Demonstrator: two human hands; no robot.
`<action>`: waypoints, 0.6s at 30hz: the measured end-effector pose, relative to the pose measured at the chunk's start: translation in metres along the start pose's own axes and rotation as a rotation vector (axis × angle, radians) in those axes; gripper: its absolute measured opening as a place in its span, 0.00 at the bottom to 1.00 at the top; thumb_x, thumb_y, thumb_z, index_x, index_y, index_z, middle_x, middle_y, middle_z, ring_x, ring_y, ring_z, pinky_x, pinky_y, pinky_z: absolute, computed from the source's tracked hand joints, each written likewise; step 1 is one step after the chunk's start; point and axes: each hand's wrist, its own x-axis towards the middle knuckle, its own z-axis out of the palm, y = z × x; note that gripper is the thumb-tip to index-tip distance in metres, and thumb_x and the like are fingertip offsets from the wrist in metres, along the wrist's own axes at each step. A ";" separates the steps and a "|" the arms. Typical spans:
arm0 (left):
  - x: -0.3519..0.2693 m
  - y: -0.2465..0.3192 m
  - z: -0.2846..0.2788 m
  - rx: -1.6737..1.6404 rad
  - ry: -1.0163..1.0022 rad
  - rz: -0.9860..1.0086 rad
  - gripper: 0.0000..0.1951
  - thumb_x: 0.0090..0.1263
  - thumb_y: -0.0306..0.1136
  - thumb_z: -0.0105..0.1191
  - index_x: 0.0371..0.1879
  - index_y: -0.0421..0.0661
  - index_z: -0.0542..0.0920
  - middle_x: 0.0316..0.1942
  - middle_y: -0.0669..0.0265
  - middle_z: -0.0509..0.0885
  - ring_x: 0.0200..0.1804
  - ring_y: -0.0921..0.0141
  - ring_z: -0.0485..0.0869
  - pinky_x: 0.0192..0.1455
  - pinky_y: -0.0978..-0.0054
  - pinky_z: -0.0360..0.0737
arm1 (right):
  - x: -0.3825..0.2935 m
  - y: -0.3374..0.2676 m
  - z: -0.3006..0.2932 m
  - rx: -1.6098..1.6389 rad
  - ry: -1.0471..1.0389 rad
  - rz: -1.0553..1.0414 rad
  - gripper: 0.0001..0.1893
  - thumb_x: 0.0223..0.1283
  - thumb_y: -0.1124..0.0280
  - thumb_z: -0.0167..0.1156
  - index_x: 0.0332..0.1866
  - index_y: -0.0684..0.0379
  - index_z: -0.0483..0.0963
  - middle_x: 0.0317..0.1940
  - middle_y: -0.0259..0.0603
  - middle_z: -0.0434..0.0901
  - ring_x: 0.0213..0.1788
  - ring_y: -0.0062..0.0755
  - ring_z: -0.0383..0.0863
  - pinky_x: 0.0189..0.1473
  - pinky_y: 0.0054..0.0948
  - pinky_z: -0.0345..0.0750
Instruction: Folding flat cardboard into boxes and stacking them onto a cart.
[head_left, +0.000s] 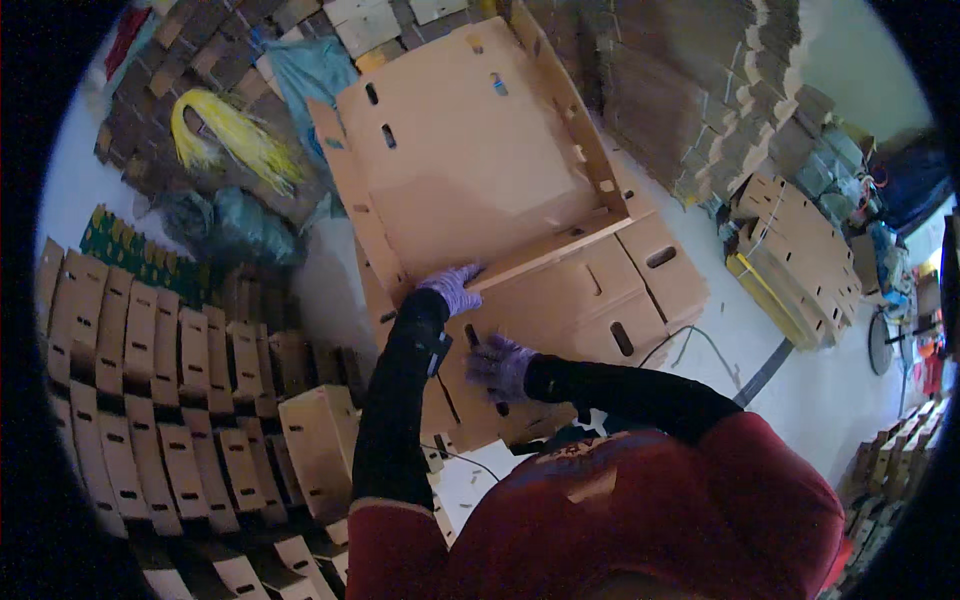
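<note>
Both hands wear purple patterned gloves. My left hand (453, 289) is at the near left corner of a partly folded cardboard box (457, 165), its fingers by the near raised wall. That box has low walls raised and slots in its base. My right hand (501, 367) lies with fingers spread on a flat cardboard sheet (555, 300) beside one of its slots, nearer my body. The sheet spreads out under and in front of the box. Whether the left fingers pinch the wall is hard to tell.
Folded cardboard boxes (176, 352) are stacked in rows at the left. A tied bundle of flat cardboard (795, 247) lies on the floor at the right. Yellow strapping strips (240, 139) and dark green bags (251, 225) are at the upper left. A cord (705, 334) trails beside the sheet.
</note>
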 end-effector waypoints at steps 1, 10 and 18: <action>-0.003 0.004 0.001 0.041 -0.006 -0.041 0.34 0.50 0.43 0.54 0.60 0.56 0.59 0.58 0.55 0.63 0.60 0.60 0.63 0.61 0.67 0.60 | -0.005 0.007 -0.003 0.018 -0.051 0.152 0.24 0.51 0.51 0.46 0.52 0.50 0.65 0.48 0.37 0.70 0.53 0.39 0.66 0.55 0.45 0.59; -0.020 0.029 0.037 0.391 0.195 -0.097 0.33 0.54 0.41 0.51 0.61 0.59 0.54 0.57 0.52 0.63 0.54 0.55 0.69 0.56 0.62 0.66 | -0.290 0.120 -0.045 -0.280 -0.009 1.341 0.22 0.53 0.56 0.48 0.55 0.47 0.64 0.59 0.40 0.60 0.61 0.41 0.56 0.61 0.49 0.49; 0.005 0.126 -0.040 -0.065 0.411 0.240 0.27 0.53 0.43 0.53 0.50 0.43 0.67 0.43 0.51 0.76 0.41 0.59 0.78 0.44 0.64 0.74 | -0.424 0.023 0.011 -0.164 -0.212 1.817 0.20 0.49 0.55 0.53 0.49 0.45 0.69 0.56 0.36 0.63 0.59 0.40 0.57 0.56 0.42 0.60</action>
